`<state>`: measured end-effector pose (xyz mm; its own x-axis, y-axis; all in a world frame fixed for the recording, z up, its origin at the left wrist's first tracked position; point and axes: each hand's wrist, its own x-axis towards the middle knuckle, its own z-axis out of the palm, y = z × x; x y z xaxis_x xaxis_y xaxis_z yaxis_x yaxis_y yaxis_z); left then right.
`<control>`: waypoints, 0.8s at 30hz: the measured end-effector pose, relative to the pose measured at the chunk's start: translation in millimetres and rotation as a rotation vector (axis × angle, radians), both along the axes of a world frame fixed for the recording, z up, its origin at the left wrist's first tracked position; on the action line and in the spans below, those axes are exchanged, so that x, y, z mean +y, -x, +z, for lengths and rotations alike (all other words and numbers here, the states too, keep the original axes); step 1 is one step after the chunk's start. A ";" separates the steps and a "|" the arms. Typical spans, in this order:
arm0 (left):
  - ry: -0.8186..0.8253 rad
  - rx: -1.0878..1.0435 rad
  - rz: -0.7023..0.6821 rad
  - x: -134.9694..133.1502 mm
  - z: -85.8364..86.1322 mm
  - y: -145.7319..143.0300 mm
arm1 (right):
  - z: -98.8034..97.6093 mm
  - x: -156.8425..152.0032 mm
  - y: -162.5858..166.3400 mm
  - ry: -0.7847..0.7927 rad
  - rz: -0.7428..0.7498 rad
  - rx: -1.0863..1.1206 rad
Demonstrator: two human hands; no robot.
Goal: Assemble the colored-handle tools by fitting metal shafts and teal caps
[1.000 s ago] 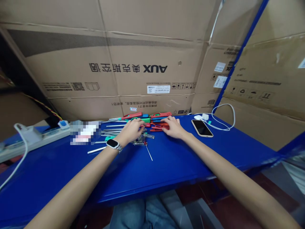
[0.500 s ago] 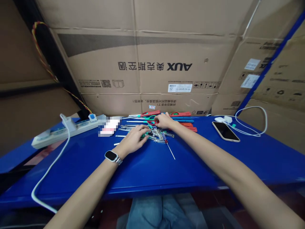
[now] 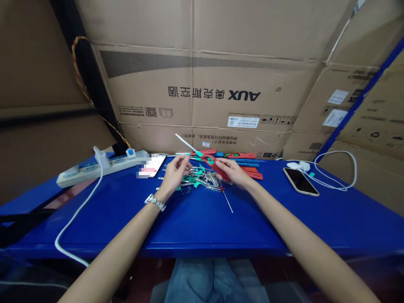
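Note:
My right hand (image 3: 235, 171) grips the red handle of a long-nosed lighter (image 3: 211, 160) with a green trigger. Its metal tube points up and left, raised over the table. Left of it, my left hand (image 3: 174, 174) is closed, thumb and forefinger together; what they pinch, if anything, I cannot make out. Below and between the hands lies a pile of lighter parts (image 3: 202, 179), with green pieces and metal tubes. A thin screwdriver (image 3: 227, 200) with a clear and red handle lies at the pile's front. More red and blue lighters (image 3: 244, 155) lie behind my right hand.
A power strip (image 3: 97, 168) with plugs and a white cable stands at the left. Beside it lies a phone (image 3: 158, 165) with a lit screen. At the right are a dark-screened phone (image 3: 301, 181) and a coiled white cable (image 3: 355, 168). Cardboard (image 3: 208, 67) walls the back.
My right hand has lifted the red lighter off the row and drawn it nearer, its tube now tilted up. My left hand has moved left off the pile and turned, its fingers closing.

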<state>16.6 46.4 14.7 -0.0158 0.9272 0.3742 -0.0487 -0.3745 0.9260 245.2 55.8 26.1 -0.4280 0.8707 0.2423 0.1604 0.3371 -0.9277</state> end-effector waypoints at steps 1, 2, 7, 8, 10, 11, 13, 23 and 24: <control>0.058 -0.146 -0.034 0.3 2.2 -0.4 | -0.2 -8.7 1.2 0.150 0.091 0.089; 0.111 -0.274 -0.082 0.2 4.2 -0.5 | -0.1 -16.1 2.7 0.274 0.161 0.162; 0.199 -0.452 -0.257 -4.3 8.9 0.4 | 2.8 -32.3 9.7 0.571 0.329 0.298; 0.209 -0.419 -0.284 -5.9 8.6 -0.6 | 2.9 -32.9 11.0 0.614 0.361 0.294; 0.235 -0.346 -0.355 -9.3 7.2 -4.2 | 2.1 -33.6 13.9 0.690 0.416 0.265; 0.247 -0.319 -0.390 -10.9 6.2 -6.6 | 1.2 -34.0 15.6 0.711 0.430 0.249; 0.254 -0.286 -0.434 -13.1 3.8 -11.1 | -0.6 -34.9 19.1 0.712 0.421 0.241; 0.259 -0.233 -0.445 -11.0 -3.6 -14.5 | 1.8 -46.2 33.2 0.755 0.298 0.399; 0.263 -0.233 -0.447 -11.6 -3.4 -15.0 | 1.9 -46.6 34.1 0.747 0.286 0.388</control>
<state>31.7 34.7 11.3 0.3452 0.9242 0.1634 -0.3642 -0.0285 0.9309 211.1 9.2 28.1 -0.6593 0.7316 -0.1733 -0.2084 -0.3994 -0.8928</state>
